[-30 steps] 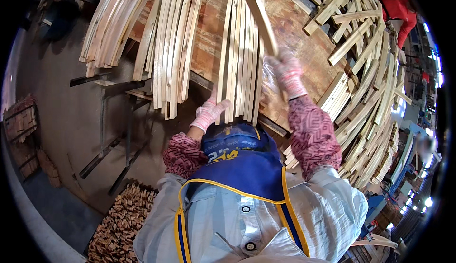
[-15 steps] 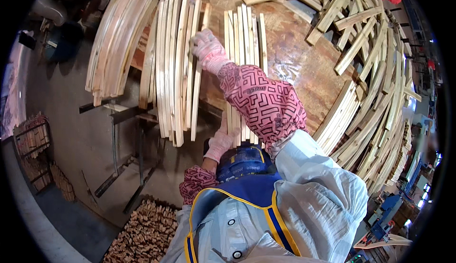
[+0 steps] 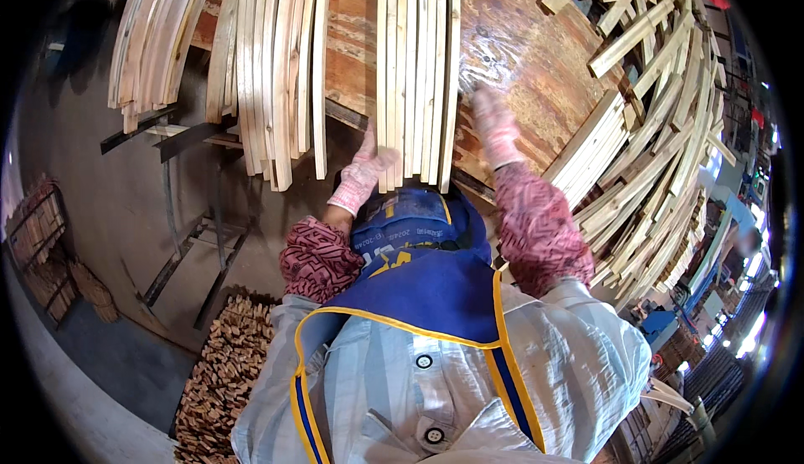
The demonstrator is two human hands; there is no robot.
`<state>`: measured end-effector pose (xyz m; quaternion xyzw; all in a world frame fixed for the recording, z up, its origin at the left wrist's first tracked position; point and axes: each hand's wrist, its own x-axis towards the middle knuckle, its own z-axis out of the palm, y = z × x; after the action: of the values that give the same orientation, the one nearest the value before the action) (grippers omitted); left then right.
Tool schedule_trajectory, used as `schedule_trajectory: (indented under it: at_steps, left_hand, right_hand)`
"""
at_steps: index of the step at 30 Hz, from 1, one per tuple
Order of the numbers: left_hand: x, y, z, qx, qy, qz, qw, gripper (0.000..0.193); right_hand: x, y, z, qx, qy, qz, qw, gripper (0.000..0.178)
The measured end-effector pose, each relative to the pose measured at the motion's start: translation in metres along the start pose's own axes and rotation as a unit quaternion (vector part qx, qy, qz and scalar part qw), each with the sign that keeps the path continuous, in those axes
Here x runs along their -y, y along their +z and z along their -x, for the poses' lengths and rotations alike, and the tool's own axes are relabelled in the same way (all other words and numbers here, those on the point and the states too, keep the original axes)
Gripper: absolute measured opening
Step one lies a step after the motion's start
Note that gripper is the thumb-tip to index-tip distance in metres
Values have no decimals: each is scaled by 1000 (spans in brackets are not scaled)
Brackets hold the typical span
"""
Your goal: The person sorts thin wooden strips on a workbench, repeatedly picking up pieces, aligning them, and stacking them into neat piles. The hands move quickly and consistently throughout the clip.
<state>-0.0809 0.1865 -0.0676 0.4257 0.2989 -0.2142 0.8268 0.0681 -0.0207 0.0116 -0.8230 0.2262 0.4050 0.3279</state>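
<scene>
A row of long, pale wooden slats (image 3: 410, 79) stands side by side in front of me, its near ends reaching over the table edge toward my apron. My left hand (image 3: 360, 179), in a pink-and-white work glove, is against the left side of that row near its lower end. One finger stretches up along the outermost slat, and another part of the hand reaches over the slats. To the right of the row, my right hand (image 3: 496, 129), gloved alike, is over the bare board, fingers extended and slightly blurred, apart from the slats.
Left of the row stand another group of slats (image 3: 276, 70) and a stack of curved slats (image 3: 159, 37). The worn wooden tabletop (image 3: 536, 54) carries a neat bundle (image 3: 590, 154) and a loose heap (image 3: 670, 146) at the right. Wood offcuts (image 3: 222, 372) are piled at the lower left.
My right hand has left the slat group on the left and crossed to the right of the middle row. My left hand stays by the near ends. The view has shifted.
</scene>
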Motion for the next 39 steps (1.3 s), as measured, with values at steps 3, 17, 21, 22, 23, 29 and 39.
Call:
schedule_trajectory:
  at_steps: [3, 17, 21, 22, 23, 29, 39]
  left_hand:
    - [-1, 6, 6, -2, 77, -147, 986, 101]
    - [-63, 49, 78, 16, 209, -261, 942, 97]
    - [-68, 80, 46, 120, 282, -397, 865, 90]
    - [-84, 93, 49, 160, 104, -382, 904, 88]
    - [-84, 88, 42, 147, 142, -379, 902, 86]
    - [-78, 37, 2, -40, 174, -331, 926, 62]
    - [-104, 147, -37, -209, 106, -619, 749, 101]
  right_hand:
    - [-5, 38, 11, -69, -90, 35, 993, 48]
    - [103, 59, 102, -77, -229, -77, 967, 110]
    - [71, -1, 84, -130, -225, -135, 956, 79]
    - [44, -12, 71, -174, -236, -153, 944, 68]
    - [25, -20, 67, -185, -209, -193, 941, 64]
    - [-157, -67, 78, -360, -37, -126, 923, 72]
    - [-185, -97, 88, -346, 224, 108, 905, 91]
